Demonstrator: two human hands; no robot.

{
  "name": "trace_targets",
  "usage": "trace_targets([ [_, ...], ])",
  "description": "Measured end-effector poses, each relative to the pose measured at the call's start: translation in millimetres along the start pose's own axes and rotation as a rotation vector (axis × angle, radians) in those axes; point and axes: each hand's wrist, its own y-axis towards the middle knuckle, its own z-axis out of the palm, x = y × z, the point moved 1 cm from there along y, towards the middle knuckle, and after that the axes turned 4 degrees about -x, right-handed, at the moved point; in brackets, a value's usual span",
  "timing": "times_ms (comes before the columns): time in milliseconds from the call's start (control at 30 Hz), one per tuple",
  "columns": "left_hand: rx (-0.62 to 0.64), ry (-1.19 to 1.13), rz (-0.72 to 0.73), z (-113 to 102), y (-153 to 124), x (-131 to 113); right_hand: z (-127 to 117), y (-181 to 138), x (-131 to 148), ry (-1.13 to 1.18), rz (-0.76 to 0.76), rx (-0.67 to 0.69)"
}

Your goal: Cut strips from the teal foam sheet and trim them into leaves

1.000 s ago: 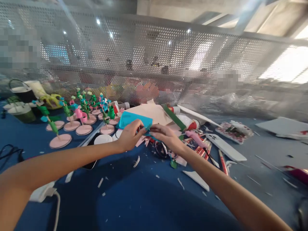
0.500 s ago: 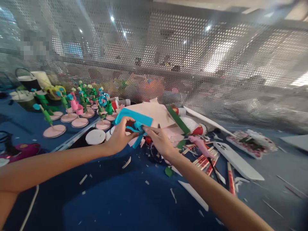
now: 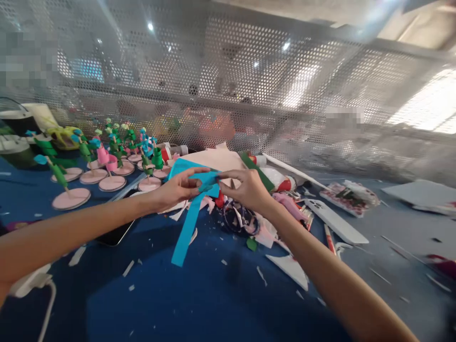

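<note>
Both hands meet over the middle of the table on a blue paper strip [image 3: 188, 228], whose long tail hangs down toward me. My left hand [image 3: 180, 187] pinches it from the left, fingers closed. From the right, my right hand [image 3: 244, 190] grips its upper end between thumb and fingertips. Behind them lies a larger blue sheet [image 3: 180, 166] on pale pink sheets [image 3: 213, 156]. Dark-handled scissors [image 3: 237, 218] rest just below my right hand, partly covered by scraps.
Several paper flowers on round pink bases [image 3: 71, 198] stand at left. A pink glue gun [image 3: 290, 204], a white phone-shaped object [image 3: 337, 221] and a flower-patterned tray [image 3: 347, 202] lie at right. A dark phone [image 3: 116, 232] lies below my left forearm. Perforated metal [image 3: 228, 85] rises behind.
The blue strip was bunched between my fingers and now trails out long below them. My right hand has shifted slightly right, and the whole view has turned a little to the right.
</note>
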Motion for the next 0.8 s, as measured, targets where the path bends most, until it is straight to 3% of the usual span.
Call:
trace_targets([
  [133, 0.070, 0.049, -0.022, -4, 3, -10, -4, 3, 6, -0.060, -0.023, -0.041],
  [367, 0.072, 0.261, 0.104, 5, -6, -17, 7, 1, -4, 0.388, 0.286, 0.162],
  [500, 0.094, 0.253, 0.069, 5, -14, -20, 0, -1, 7, 0.289, 0.222, 0.185],
  [600, 0.133, 0.222, 0.006, 1, -17, -24, -10, -2, 15, 0.234, 0.186, 0.302],
  [700, 0.170, 0.198, -0.022, -1, -18, -24, -13, -1, 14, 0.260, 0.232, 0.465],
  [800, 0.178, 0.217, -0.017, 1, -16, -19, -5, -2, 7, 0.313, 0.363, 0.468],
])
